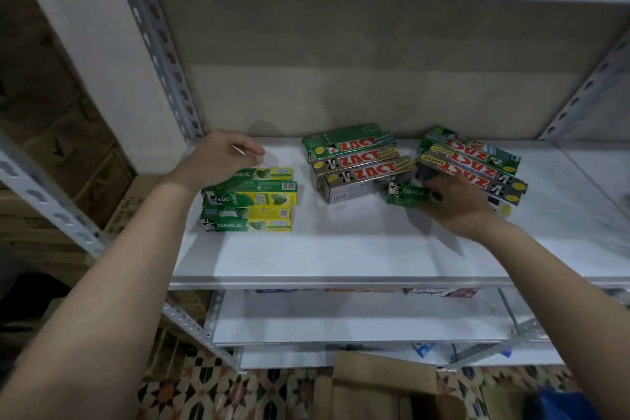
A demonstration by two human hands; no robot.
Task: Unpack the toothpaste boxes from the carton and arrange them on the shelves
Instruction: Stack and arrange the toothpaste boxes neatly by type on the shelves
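Observation:
On the white shelf (341, 249) lies a stack of green and yellow Darlie toothpaste boxes (254, 201) at the left. My left hand (221, 157) hovers over the stack's back end with loosely curled fingers and holds nothing. Three Zact boxes (358, 164) lie side by side in the middle, and another group of Zact boxes (474, 160) lies at the right. My right hand (456, 201) grips a small green Darlie box (405, 194) just in front of the right Zact group. The brown carton (375, 385) stands open on the floor below.
Perforated grey steel uprights (163, 58) frame the shelf at left and right. A lower shelf (341, 317) carries more toothpaste boxes (443, 292) at its back. Stacked cardboard cartons (68, 147) stand to the left of the rack. Patterned tiles cover the floor.

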